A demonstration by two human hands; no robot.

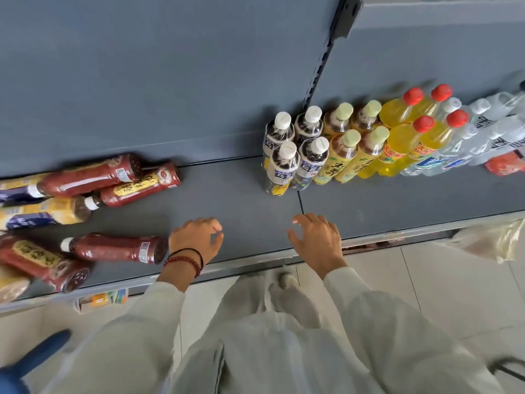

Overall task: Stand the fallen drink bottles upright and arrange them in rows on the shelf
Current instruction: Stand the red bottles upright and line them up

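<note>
Pale sleeves [136, 331] reach in from below. At the left of the shelf [241, 200] the fallen drink bottles [85, 180] lie heaped; the nearest red bottle [116, 248] lies on its side just beside the left hand [196, 240], whose grip is loosely curled and empty. Full, stiff, smooth plastic: probably weighty and apt to roll, best taken round the middle. The right hand [316, 240] hovers, grip wide and empty, before the upright rows [341, 143].

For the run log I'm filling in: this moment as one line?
left hand: empty, near fallen dark-red bottle | right hand: empty, above shelf | upright bottles: rowed at right
</note>
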